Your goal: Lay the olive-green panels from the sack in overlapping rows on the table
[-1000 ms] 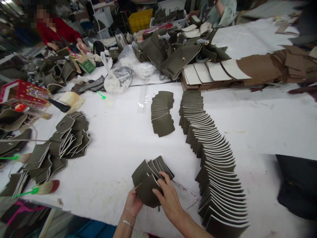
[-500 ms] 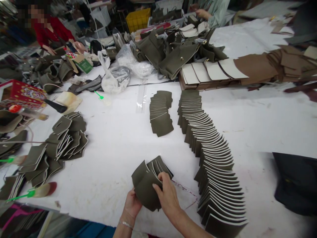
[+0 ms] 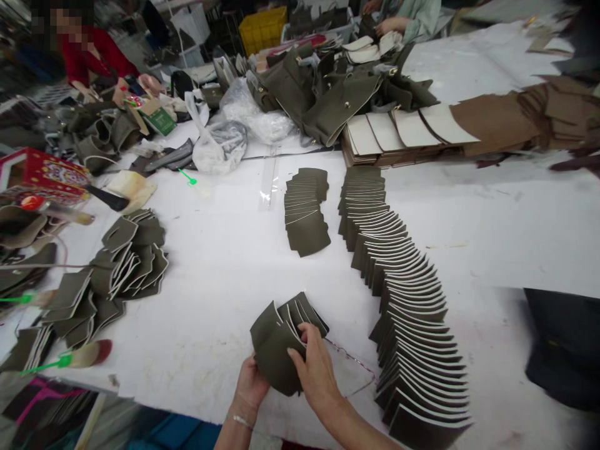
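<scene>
Olive panels [image 3: 277,359], handheld over a white tabletop [image 3: 210,250]; yellow crate [image 3: 263,31] beyond.

No legible txt, nos. or logos; print on red box [image 3: 63,176] & green box [image 3: 160,119] unreadable (too small/blurry)

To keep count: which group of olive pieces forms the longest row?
The curved row right of the right hand; it runs longer than the small fan beside its far end or the left heap.

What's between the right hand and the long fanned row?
A thin purplish item, too fine to identify, lies on the white tabletop between the right hand and the row; head view.
</scene>
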The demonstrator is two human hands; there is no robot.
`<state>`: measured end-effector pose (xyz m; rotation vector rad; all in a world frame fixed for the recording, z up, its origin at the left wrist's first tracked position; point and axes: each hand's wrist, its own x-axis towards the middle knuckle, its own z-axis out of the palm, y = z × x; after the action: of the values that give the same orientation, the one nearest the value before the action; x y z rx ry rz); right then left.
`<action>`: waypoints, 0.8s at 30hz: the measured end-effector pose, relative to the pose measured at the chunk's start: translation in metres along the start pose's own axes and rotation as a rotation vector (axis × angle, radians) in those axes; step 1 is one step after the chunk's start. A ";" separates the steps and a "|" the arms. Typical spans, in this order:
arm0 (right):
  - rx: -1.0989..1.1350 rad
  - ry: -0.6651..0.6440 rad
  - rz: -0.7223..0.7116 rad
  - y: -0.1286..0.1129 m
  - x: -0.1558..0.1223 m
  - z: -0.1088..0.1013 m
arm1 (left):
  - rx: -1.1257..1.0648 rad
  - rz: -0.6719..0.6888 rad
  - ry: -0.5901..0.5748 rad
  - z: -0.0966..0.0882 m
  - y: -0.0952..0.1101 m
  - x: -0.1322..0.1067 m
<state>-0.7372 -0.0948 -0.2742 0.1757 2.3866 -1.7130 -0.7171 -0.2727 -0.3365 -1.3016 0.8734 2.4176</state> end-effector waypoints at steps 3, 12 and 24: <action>0.007 0.001 0.013 0.003 0.000 0.002 | -0.006 -0.003 0.004 -0.003 -0.001 0.002; -0.011 0.020 0.196 0.007 0.013 -0.002 | -0.020 0.036 -0.078 0.011 0.002 -0.013; -0.261 -0.112 0.151 -0.016 0.034 -0.021 | 0.268 0.208 0.075 0.048 -0.005 -0.017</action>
<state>-0.7759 -0.0801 -0.2611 0.2073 2.4166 -1.2980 -0.7373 -0.2381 -0.3043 -1.2599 1.3615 2.3074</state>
